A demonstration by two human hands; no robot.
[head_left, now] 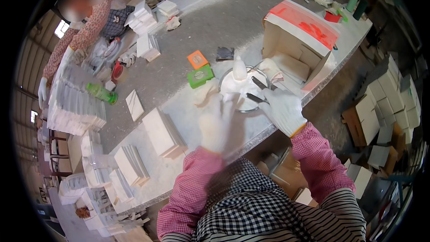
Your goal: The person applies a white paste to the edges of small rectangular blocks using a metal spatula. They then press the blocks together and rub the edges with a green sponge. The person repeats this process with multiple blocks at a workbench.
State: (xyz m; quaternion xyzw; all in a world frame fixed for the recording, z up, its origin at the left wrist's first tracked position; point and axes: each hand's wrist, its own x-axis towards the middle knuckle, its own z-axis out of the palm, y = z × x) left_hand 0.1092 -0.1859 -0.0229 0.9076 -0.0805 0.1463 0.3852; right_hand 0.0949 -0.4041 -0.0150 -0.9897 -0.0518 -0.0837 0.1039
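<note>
A round metal bowl [221, 84] of white powder [232, 84] stands near the table's front edge, with a white pear-shaped thing [239, 68] upright in it. My right hand [283, 108], in a white glove, is closed around a black tool [256, 98] whose two dark prongs reach over the bowl's right side. I cannot make out what kind of tool it is. At the bowl's left, my gloved left hand [213, 123] is smeared by motion, so its grip is unclear. Beside it lies a crumpled pale cloth or glove [206, 93].
Left of the bowl lie a green block [200, 76], an orange block [197, 59] and a dark block [225, 54]. An open cardboard box [286, 40] stands right. White tile stacks [162, 132] line the left, near a green bottle [102, 93]. A co-worker [92, 22] works far left.
</note>
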